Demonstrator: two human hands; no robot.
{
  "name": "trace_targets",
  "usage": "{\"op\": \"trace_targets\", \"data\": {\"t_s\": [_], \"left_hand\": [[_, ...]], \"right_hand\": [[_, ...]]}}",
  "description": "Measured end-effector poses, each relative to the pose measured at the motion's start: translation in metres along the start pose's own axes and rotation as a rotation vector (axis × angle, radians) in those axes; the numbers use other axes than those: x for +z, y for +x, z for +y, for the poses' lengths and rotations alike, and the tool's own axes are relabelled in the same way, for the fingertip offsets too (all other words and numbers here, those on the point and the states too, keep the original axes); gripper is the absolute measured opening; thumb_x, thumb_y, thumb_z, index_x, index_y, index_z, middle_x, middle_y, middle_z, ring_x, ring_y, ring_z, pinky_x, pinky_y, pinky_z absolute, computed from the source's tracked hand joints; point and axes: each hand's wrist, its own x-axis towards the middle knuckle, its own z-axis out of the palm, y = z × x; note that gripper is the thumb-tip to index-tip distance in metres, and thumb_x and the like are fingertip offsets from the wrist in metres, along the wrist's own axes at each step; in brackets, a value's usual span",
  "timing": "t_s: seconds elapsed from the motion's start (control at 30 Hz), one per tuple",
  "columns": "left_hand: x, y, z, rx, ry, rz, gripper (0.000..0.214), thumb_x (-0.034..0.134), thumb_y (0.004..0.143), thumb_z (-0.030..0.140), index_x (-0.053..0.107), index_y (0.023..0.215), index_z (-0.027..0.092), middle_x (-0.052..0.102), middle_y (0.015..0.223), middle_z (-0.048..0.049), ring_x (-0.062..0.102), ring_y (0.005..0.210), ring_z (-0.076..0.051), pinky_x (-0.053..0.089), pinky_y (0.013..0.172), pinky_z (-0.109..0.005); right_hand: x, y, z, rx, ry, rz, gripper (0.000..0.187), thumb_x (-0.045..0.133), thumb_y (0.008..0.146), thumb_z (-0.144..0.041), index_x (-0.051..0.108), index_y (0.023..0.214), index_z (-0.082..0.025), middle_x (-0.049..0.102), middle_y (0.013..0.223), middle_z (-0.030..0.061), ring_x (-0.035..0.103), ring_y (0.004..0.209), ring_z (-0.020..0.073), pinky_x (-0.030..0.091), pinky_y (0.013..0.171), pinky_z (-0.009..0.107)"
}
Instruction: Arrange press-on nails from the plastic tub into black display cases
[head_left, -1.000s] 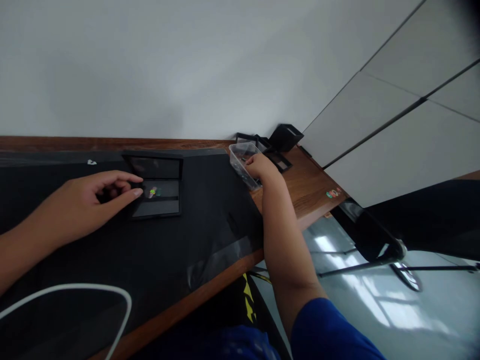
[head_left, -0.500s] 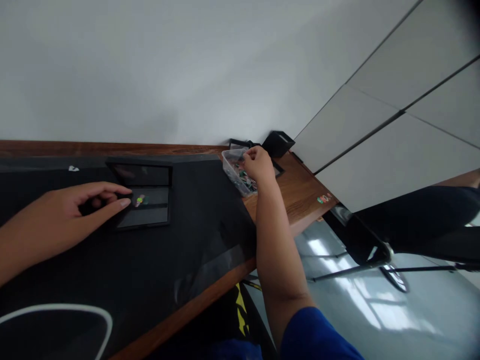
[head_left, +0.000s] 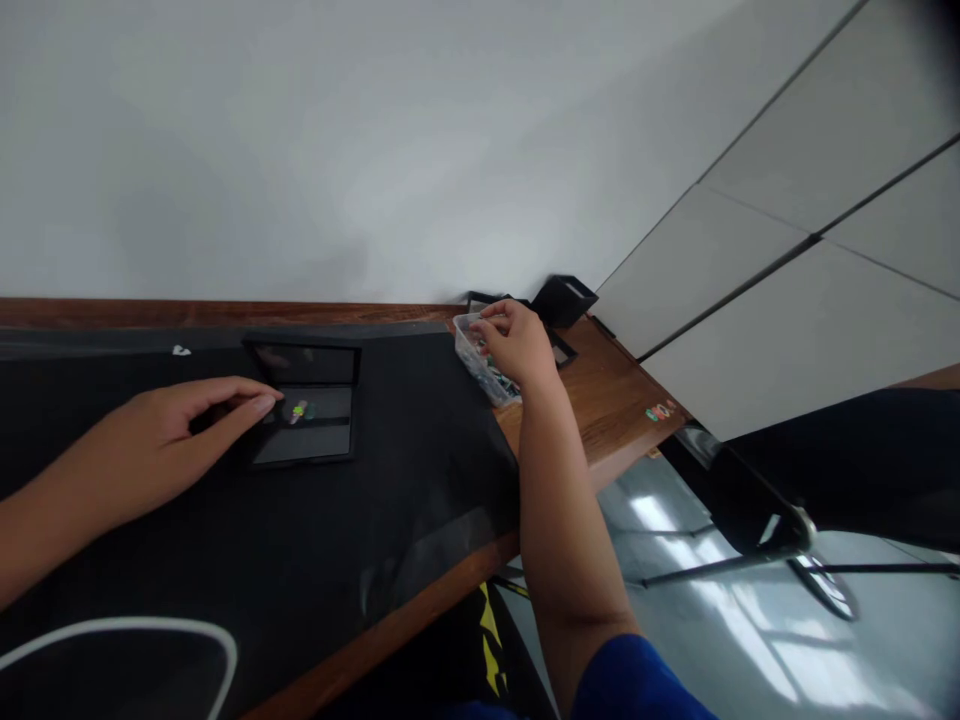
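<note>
My left hand [head_left: 176, 425] reaches in from the left. Its thumb and index fingertip come together over the left side of an open black case [head_left: 354, 425]; whatever is between them is hidden. Just right of these fingertips, a small bright green and pinkish trinket [head_left: 298, 411] lies in the case, with a darker green piece [head_left: 312, 411] beside it. My right hand [head_left: 519, 345] is over a clear plastic tub [head_left: 475, 372] of small mixed-colour pieces. Its thumb and index finger are curved and apart, and nothing shows between them.
Behind the tub stand a black box [head_left: 564, 298] and dark frames. Several small coloured loops [head_left: 660, 411] lie near the wooden table's right edge. A white cable [head_left: 127, 624] curves across the black mat [head_left: 420, 440]. A white scrap [head_left: 181, 351] lies near the wall.
The view has shifted slightly, moving everything right and down. My left thumb and index fingertip have come together. The right thumb and index finger have parted above the tub.
</note>
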Motion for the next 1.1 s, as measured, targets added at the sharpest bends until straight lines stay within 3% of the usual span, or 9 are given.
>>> {"op": "trace_targets", "data": {"t_s": [0.13,0.23,0.4,0.53,0.63,0.77,0.93,1.03,1.1], "left_hand": [[-0.002,-0.002,0.009,0.043,-0.02,0.017,0.072,0.042,0.084,0.082,0.085,0.115,0.033,0.083,0.131,-0.0052,0.074,0.125,-0.041,0.056,0.109,-0.054],[0.0,-0.001,0.009,0.069,-0.035,0.019,0.071,0.042,0.086,0.08,0.085,0.117,0.032,0.082,0.133,-0.0063,0.073,0.127,-0.041,0.053,0.114,-0.057],[0.002,0.0,0.006,0.16,-0.032,-0.005,0.068,0.045,0.09,0.081,0.085,0.118,0.034,0.084,0.128,-0.0052,0.074,0.121,-0.039,0.051,0.113,-0.055],[0.001,0.0,0.007,0.188,0.008,-0.021,0.066,0.049,0.091,0.083,0.086,0.115,0.034,0.085,0.119,-0.0059,0.075,0.108,-0.036,0.056,0.096,-0.049],[0.002,0.0,0.005,0.212,0.044,0.0,0.061,0.05,0.093,0.079,0.086,0.113,0.034,0.085,0.117,-0.0055,0.075,0.104,-0.035,0.057,0.09,-0.045],[0.005,-0.002,-0.002,0.278,0.121,0.03,0.059,0.051,0.095,0.077,0.085,0.118,0.034,0.084,0.114,-0.007,0.074,0.104,-0.034,0.055,0.088,-0.044],[0.005,-0.004,0.001,0.29,0.144,0.051,0.06,0.055,0.094,0.077,0.083,0.127,0.035,0.079,0.105,-0.0078,0.071,0.096,-0.032,0.053,0.081,-0.042],[0.004,-0.004,0.009,0.38,0.12,0.071,0.058,0.052,0.097,0.071,0.081,0.135,0.039,0.078,0.098,-0.0072,0.068,0.092,-0.032,0.052,0.083,-0.044],[0.004,-0.003,0.013,0.447,0.108,0.064,0.054,0.049,0.097,0.068,0.085,0.128,0.041,0.078,0.094,-0.0076,0.067,0.09,-0.032,0.052,0.084,-0.045]], "right_hand": [[-0.002,-0.023,-0.026,-0.147,0.205,-0.022,0.023,0.056,0.106,-0.033,0.065,0.123,-0.022,0.083,0.119,0.007,0.077,0.078,0.0132,0.061,0.077,0.028],[-0.003,-0.051,-0.049,-0.352,0.257,-0.032,0.02,0.059,0.107,-0.038,0.07,0.115,-0.024,0.083,0.116,0.0034,0.076,0.083,0.0127,0.061,0.081,0.028],[0.009,-0.09,-0.075,-0.659,0.228,-0.254,0.017,0.06,0.109,-0.034,0.076,0.11,-0.028,0.086,0.111,-0.0019,0.078,0.085,0.0119,0.056,0.077,0.025],[0.037,-0.094,-0.081,-0.686,-0.097,-0.476,0.019,0.057,0.113,-0.036,0.076,0.115,-0.03,0.087,0.103,-0.0037,0.08,0.09,0.0159,0.047,0.076,0.027],[0.058,-0.09,-0.081,-0.696,-0.325,-0.522,0.022,0.055,0.114,-0.039,0.075,0.118,-0.03,0.087,0.107,-0.0014,0.081,0.097,0.0205,0.039,0.072,0.03],[0.074,-0.089,-0.08,-0.74,-0.42,-0.505,0.025,0.052,0.115,-0.037,0.074,0.116,-0.026,0.086,0.114,0.0024,0.079,0.104,0.0222,0.036,0.067,0.033],[0.082,-0.091,-0.081,-0.737,-0.451,-0.405,0.024,0.053,0.109,-0.029,0.075,0.103,-0.022,0.082,0.114,0.0058,0.074,0.102,0.0237,0.039,0.067,0.035],[0.085,-0.092,-0.082,-0.747,-0.47,-0.36,0.02,0.057,0.102,-0.025,0.076,0.098,-0.02,0.081,0.111,0.0083,0.071,0.104,0.0259,0.042,0.068,0.037],[0.084,-0.093,-0.082,-0.754,-0.458,-0.38,0.022,0.056,0.102,-0.026,0.077,0.098,-0.02,0.081,0.11,0.0083,0.071,0.102,0.026,0.043,0.069,0.038]]}}
